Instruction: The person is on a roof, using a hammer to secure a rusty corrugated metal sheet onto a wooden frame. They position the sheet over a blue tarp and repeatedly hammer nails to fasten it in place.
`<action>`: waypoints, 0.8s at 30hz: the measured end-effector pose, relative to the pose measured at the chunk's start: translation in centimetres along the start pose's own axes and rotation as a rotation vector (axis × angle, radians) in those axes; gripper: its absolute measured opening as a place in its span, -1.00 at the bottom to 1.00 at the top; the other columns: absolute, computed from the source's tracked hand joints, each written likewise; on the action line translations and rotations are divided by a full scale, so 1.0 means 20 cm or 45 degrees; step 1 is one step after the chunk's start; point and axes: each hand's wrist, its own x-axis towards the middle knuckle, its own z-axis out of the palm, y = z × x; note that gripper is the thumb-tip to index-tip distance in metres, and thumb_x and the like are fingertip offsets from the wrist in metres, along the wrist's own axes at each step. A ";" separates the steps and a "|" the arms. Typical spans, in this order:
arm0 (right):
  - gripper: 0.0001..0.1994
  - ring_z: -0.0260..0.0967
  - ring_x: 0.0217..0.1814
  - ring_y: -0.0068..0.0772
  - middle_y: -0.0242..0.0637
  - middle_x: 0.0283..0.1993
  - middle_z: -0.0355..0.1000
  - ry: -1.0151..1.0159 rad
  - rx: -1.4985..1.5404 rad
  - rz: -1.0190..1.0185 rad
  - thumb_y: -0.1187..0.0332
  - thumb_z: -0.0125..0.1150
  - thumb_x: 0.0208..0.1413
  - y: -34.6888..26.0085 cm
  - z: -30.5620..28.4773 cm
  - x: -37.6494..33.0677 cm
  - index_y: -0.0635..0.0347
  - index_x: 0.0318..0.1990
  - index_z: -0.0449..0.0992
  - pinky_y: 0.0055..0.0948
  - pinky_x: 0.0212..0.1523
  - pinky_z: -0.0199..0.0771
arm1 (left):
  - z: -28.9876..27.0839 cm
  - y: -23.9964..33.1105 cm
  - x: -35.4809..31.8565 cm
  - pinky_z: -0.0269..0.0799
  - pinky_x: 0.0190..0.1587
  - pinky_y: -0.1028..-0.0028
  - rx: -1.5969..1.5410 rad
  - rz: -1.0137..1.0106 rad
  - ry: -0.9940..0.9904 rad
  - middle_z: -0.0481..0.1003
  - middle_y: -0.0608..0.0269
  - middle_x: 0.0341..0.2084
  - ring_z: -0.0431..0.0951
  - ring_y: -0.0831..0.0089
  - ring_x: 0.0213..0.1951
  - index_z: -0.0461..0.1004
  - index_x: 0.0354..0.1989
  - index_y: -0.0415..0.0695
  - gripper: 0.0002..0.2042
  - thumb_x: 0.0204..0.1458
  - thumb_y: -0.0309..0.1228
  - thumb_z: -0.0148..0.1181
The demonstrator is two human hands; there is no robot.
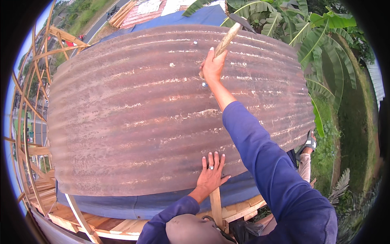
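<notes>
A large, brown, weathered corrugated roofing sheet (122,97) spreads out in front of me. My right hand (213,65) is wrapped round the pale wooden handle of a hammer (228,38), holding it over the sheet's far part. The hammer's dark head points away to the far right. Below that hand a nail or screw head (204,84) shows on the sheet, and another fastener (195,42) sits farther off. My left hand (211,175), with a ring on one finger, lies flat on the near edge of the sheet, fingers spread, holding nothing.
Blue sheeting (134,206) and wooden beams (109,225) run under the near edge. Timber framing (38,93) stands at the left. Banana leaves (329,53) crowd the far right edge. A sandalled foot (310,141) is by the right edge, with grass beyond.
</notes>
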 end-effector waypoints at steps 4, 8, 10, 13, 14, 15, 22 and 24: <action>-0.74 0.31 -0.76 -0.43 -0.28 -0.63 0.29 -0.446 -0.764 0.224 0.30 -0.04 0.30 0.14 -0.12 0.19 0.31 -0.09 0.12 -0.37 -0.77 0.35 | -0.01 0.01 0.03 -0.11 0.30 -0.16 0.001 0.042 0.013 0.05 -0.16 0.30 -0.01 -0.13 0.33 0.03 0.39 -0.14 -0.15 0.10 0.28 -0.12; -0.72 0.30 -0.75 -0.47 -0.28 -0.62 0.29 -0.183 -0.060 -0.126 0.24 -0.03 0.30 -0.16 -0.03 0.09 0.31 -0.17 0.15 -0.40 -0.77 0.35 | 0.01 -0.01 -0.04 -0.11 0.30 -0.16 -0.005 0.008 -0.003 0.05 -0.17 0.30 -0.01 -0.13 0.33 0.03 0.39 -0.12 -0.15 0.09 0.28 -0.11; -0.72 0.31 -0.74 -0.46 -0.25 -0.59 0.31 -0.073 0.128 -0.246 0.24 -0.02 0.28 -0.17 -0.01 0.11 0.32 -0.19 0.17 -0.39 -0.77 0.35 | 0.01 0.00 -0.02 -0.11 0.30 -0.16 0.001 0.008 0.006 0.05 -0.17 0.30 -0.01 -0.13 0.33 0.02 0.39 -0.12 -0.15 0.09 0.28 -0.11; -0.72 0.31 -0.73 -0.44 -0.22 -0.55 0.33 -0.138 -0.113 -0.027 0.24 -0.01 0.27 -0.02 -0.02 0.12 0.31 -0.21 0.18 -0.39 -0.77 0.36 | 0.00 0.02 0.02 -0.12 0.30 -0.16 0.009 0.021 0.019 0.05 -0.17 0.30 -0.01 -0.13 0.33 0.02 0.40 -0.11 -0.15 0.09 0.28 -0.10; -0.73 0.31 -0.73 -0.43 -0.22 -0.54 0.33 -0.303 -0.422 0.212 0.24 -0.01 0.27 0.08 -0.09 0.18 0.31 -0.21 0.19 -0.39 -0.78 0.36 | 0.00 0.04 0.04 -0.12 0.30 -0.15 0.001 0.041 0.035 0.05 -0.17 0.30 -0.01 -0.13 0.33 0.02 0.40 -0.10 -0.16 0.09 0.28 -0.10; -0.73 0.31 -0.73 -0.43 -0.21 -0.53 0.33 -0.488 -0.712 0.472 0.24 -0.01 0.27 0.09 -0.09 0.16 0.30 -0.21 0.19 -0.39 -0.78 0.36 | 0.00 0.03 0.03 -0.12 0.30 -0.15 0.004 0.031 0.033 0.05 -0.17 0.30 -0.02 -0.13 0.33 0.02 0.40 -0.09 -0.16 0.09 0.28 -0.10; -0.77 0.24 -0.76 -0.51 -0.35 -0.64 0.21 -0.111 0.069 -0.186 0.26 -0.05 0.32 -0.12 -0.08 0.11 0.23 -0.19 0.12 -0.42 -0.79 0.33 | 0.00 -0.01 -0.01 -0.14 0.30 -0.16 0.017 0.009 0.022 0.05 -0.18 0.30 -0.02 -0.14 0.33 0.01 0.41 -0.01 -0.18 0.09 0.27 -0.10; -0.78 0.28 -0.77 -0.47 -0.29 -0.61 0.27 -0.043 0.106 -0.214 0.30 -0.04 0.31 -0.07 -0.05 0.07 0.25 -0.12 0.12 -0.40 -0.79 0.31 | 0.01 0.00 -0.02 -0.14 0.30 -0.15 0.019 0.020 0.025 0.04 -0.18 0.30 -0.02 -0.14 0.33 0.00 0.41 -0.02 -0.18 0.09 0.27 -0.10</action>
